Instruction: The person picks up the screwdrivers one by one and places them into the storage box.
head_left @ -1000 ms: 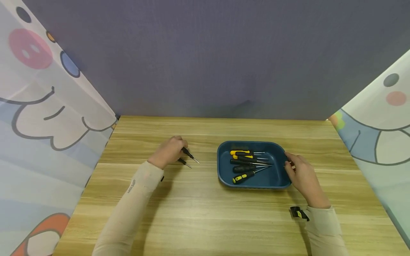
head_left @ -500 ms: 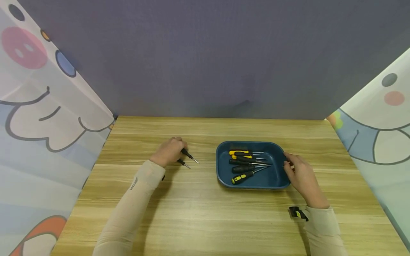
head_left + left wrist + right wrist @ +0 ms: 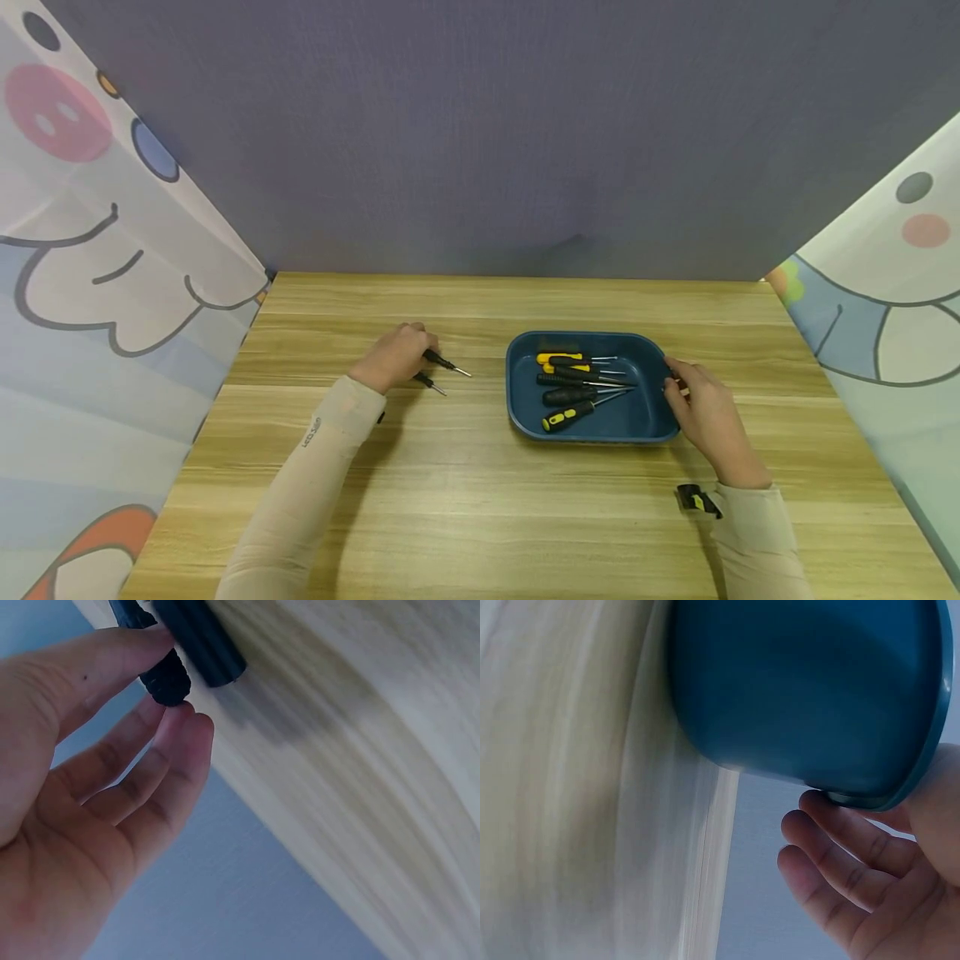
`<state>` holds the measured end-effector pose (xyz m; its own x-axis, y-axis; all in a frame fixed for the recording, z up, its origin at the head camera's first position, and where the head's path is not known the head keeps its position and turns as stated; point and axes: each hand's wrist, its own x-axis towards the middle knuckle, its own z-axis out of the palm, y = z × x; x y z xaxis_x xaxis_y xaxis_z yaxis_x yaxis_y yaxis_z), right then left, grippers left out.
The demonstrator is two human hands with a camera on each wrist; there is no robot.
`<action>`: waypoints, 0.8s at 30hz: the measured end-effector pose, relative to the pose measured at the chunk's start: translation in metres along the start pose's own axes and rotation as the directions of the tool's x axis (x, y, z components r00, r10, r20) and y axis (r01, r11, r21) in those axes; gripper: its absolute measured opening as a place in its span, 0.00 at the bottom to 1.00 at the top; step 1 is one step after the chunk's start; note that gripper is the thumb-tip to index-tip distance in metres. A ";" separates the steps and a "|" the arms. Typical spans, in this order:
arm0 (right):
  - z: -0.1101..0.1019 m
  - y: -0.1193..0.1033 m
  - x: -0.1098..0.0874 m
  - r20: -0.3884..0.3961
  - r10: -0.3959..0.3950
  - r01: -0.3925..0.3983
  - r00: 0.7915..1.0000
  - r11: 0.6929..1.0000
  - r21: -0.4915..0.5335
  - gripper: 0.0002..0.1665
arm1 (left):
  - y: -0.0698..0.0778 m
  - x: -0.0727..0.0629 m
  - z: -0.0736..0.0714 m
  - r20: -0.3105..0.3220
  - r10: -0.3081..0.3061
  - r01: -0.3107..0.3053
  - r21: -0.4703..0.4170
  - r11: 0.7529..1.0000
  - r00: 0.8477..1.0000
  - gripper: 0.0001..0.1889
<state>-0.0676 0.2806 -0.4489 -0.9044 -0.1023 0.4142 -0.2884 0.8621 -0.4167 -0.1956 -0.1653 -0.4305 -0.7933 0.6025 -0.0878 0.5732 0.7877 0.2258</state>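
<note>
The left hand (image 3: 393,357) pinches a black screwdriver (image 3: 444,363) left of the blue tray (image 3: 645,417). The right hand (image 3: 708,417) grips the tray's right rim, well apart from the left hand.

Surface (image 3: 480,500): matt wood-grain laminate. Tray (image 3: 525,408): smooth blue plastic w/ slight sheen. Screwdrivers (image 3: 577,383): metal shafts, black/yellow plastic handles. Backdrop (image 3: 480,125): matt grey cloth.

Head looks down; wrists close, sharing table (image 3: 480,500).
</note>
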 end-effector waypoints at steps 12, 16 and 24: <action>-0.002 -0.001 0.000 -0.001 -0.003 0.003 1.000 1.000 0.015 0.21 | 0.011 -0.006 -0.014 0.013 0.009 -0.009 0.011 1.000 1.000 0.10; -0.002 0.000 0.000 -0.002 -0.002 0.002 1.000 1.000 0.015 0.21 | 0.014 -0.006 -0.018 0.016 0.010 -0.010 0.003 1.000 1.000 0.09; -0.002 -0.001 0.000 0.003 0.001 -0.001 1.000 1.000 0.017 0.21 | 0.024 -0.010 -0.031 -0.038 0.020 -0.020 -0.017 1.000 0.999 0.06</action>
<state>-0.0669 0.2809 -0.4465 -0.9056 -0.1029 0.4114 -0.2926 0.8538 -0.4307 -0.1805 -0.1568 -0.3938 -0.7890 0.6126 -0.0466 0.5857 0.7729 0.2440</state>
